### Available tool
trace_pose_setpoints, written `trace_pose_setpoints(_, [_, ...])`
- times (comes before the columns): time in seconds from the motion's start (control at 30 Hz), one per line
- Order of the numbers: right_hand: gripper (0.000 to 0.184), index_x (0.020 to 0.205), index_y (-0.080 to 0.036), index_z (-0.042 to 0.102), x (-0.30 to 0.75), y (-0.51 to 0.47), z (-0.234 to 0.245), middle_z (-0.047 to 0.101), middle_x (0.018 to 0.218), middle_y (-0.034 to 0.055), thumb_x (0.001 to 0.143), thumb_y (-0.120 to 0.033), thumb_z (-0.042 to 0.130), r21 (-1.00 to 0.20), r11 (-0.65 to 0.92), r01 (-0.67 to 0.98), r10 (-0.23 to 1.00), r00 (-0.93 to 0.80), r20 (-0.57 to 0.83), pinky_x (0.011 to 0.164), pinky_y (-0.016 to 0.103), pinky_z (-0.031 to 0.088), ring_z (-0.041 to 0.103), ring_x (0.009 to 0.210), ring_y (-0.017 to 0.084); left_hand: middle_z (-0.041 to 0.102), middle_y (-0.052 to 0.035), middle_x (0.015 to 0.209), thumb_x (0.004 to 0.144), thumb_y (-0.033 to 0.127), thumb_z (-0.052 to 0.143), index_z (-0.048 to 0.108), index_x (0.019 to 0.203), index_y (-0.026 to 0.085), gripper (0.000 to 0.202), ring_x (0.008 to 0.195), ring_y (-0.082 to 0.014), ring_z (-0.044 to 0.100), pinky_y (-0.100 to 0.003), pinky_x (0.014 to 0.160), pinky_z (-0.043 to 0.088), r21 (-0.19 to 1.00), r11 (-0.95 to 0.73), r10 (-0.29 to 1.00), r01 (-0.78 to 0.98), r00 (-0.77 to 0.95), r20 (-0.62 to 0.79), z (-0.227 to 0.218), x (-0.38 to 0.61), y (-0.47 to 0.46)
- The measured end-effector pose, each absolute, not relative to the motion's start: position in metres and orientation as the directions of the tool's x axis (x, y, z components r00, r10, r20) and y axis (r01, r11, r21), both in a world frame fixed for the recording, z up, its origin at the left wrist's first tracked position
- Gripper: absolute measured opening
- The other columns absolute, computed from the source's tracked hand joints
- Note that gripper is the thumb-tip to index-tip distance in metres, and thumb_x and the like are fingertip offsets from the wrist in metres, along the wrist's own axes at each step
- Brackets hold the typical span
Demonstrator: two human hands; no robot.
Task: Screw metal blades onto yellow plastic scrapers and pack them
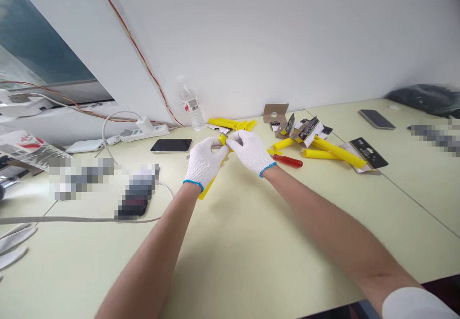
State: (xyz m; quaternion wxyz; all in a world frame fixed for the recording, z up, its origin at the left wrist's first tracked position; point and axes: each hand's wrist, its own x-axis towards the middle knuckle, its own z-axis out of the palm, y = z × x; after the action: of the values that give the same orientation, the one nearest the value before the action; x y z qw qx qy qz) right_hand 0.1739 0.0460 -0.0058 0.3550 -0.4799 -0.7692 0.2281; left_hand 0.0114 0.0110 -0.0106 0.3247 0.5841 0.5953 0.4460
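Observation:
Both my hands wear white knit gloves and meet over the middle of the pale table (251, 242). My left hand (203, 162) is closed around a long yellow plastic piece (205, 189), whose lower end sticks out below the wrist. My right hand (250, 150) pinches the top end of the same yellow piece (223, 139). A red-handled screwdriver (288, 161) lies just right of my right hand.
Several yellow tubes (332, 150) and black-and-grey card packages (368, 153) lie at the right. More yellow pieces (230, 123), a water bottle (191, 108), a black phone (171, 145), a white power strip (143, 131) with cables sit behind. Another phone (376, 119) lies far right.

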Motion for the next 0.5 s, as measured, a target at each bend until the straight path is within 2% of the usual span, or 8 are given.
trace_pose_setpoints(0.1, [0.039,0.136,-0.016,0.065,0.171,0.044,-0.008,0.065,0.133,0.0119,0.105,-0.04,0.067,-0.696,0.431,0.575,0.902,-0.275,0.332,0.097,0.045,0.06,0.068,0.114,0.024,0.08,-0.0094,0.11,0.085,0.047,0.077,0.076,0.107,0.018,0.036,0.08,-0.0216,0.079,-0.031,0.069,0.066,0.929,-0.057,0.988,0.365,-0.113,0.105,-0.012,0.014,0.011])
trace_pose_setpoints(0.27, [0.039,0.136,-0.015,0.064,0.166,0.038,-0.01,0.065,0.134,0.0121,0.105,-0.039,0.067,-0.696,0.421,0.581,0.907,-0.271,0.322,0.097,0.045,0.06,0.068,0.114,0.024,0.08,-0.0102,0.108,0.087,0.042,0.074,0.074,0.104,0.017,0.03,0.083,-0.0218,0.08,-0.03,0.07,0.065,0.94,-0.021,0.99,0.341,-0.121,0.066,-0.011,0.017,0.01])
trace_pose_setpoints(0.5, [0.037,0.134,-0.017,0.066,0.176,0.041,0.0,0.066,0.134,0.0119,0.105,-0.039,0.066,-0.69,0.395,0.606,0.917,-0.301,0.261,0.097,0.044,0.06,0.068,0.114,0.024,0.08,-0.0097,0.109,0.085,0.048,0.076,0.074,0.104,0.018,0.036,0.079,-0.0201,0.078,-0.029,0.068,0.062,0.912,-0.058,0.994,0.406,-0.056,0.089,-0.009,0.012,0.009])
